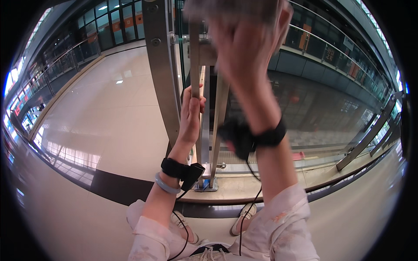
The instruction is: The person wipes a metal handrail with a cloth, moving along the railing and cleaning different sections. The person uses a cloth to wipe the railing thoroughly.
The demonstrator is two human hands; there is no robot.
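Observation:
My left hand (192, 112) is wrapped around a narrow metal upright (194, 55) of a railing post, below the middle of the picture's top half. Raised at the top, my right hand (245, 42) is blurred and holds a greyish cloth-like thing (238, 9) against or in front of the upper part of the post. Its fingers are mostly hidden. Both wrists carry black straps with small black devices and cables; a pale bangle (166, 184) circles the left wrist. A glass panel (313, 107) stands to the right of the post.
A wide metal post (161, 71) rises just left of my left hand. The railing's foot stands on a pale stone ledge (235, 191) in front of my shoes. Glossy tiled floor (124, 107) lies to the left. Farther glass railings (75, 58) line the walkway.

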